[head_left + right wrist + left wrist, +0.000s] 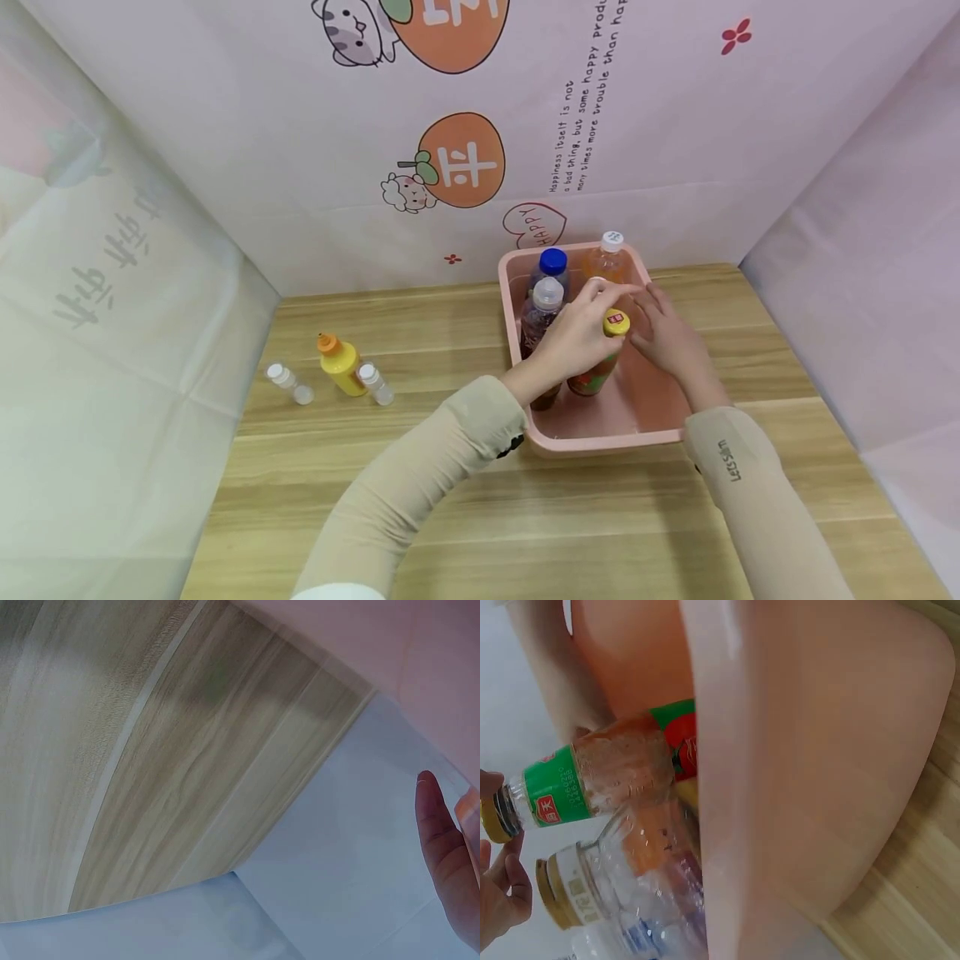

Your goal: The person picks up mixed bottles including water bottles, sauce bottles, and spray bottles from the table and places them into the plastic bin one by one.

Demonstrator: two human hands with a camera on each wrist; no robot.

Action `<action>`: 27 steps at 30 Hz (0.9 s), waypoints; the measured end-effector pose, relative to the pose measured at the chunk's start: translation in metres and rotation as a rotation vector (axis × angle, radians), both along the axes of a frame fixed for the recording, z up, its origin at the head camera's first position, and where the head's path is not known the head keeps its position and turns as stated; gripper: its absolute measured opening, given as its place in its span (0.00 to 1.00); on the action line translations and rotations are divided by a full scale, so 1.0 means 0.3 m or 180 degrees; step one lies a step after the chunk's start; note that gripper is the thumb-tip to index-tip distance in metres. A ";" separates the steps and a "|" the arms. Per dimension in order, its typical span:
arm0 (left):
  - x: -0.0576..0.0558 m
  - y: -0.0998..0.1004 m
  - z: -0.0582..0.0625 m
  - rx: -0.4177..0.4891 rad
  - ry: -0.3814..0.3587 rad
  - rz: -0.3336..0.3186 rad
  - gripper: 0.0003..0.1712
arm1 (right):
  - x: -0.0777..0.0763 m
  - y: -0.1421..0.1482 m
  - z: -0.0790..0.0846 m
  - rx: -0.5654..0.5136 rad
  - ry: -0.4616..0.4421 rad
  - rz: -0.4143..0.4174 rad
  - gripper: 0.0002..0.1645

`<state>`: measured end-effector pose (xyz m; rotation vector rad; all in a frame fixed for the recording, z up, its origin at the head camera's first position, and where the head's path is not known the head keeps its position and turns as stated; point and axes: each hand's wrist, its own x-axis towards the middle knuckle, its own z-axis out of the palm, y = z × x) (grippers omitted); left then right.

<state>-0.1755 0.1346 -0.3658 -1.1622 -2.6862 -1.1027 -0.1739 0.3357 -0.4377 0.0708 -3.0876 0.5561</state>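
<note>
In the head view, my left hand (581, 333) reaches into the pink bin (600, 442). Its thumb and fingers pinch the yellow cap (617, 322) of a glass bottle, whose green-and-red label shows in the left wrist view. The bottle (626, 761) leans, its base down inside the bin. My right hand (670, 337) lies over the bin's right side, fingers extended toward the far rim and close to the left fingertips. Beside the left hand stand a dark bottle with a clear cap (548, 293) and a blue-capped bottle (553, 263).
An orange drink bottle with a white cap (612, 242) stands in the bin's far right corner. On the wooden table (420, 333) to the left are a yellow squeeze bottle (342, 365) and two small white-capped shakers (282, 377). Fabric walls (360, 208) border the back and sides.
</note>
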 end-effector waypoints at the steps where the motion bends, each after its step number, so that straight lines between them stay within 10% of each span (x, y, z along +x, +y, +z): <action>1: 0.002 0.005 -0.007 -0.0014 0.0015 0.0028 0.36 | 0.000 -0.001 -0.001 -0.0003 0.0016 -0.0002 0.38; 27: 0.068 0.123 -0.138 0.0248 -0.0115 0.0865 0.35 | 0.001 -0.002 -0.007 -0.0040 -0.0018 -0.0042 0.37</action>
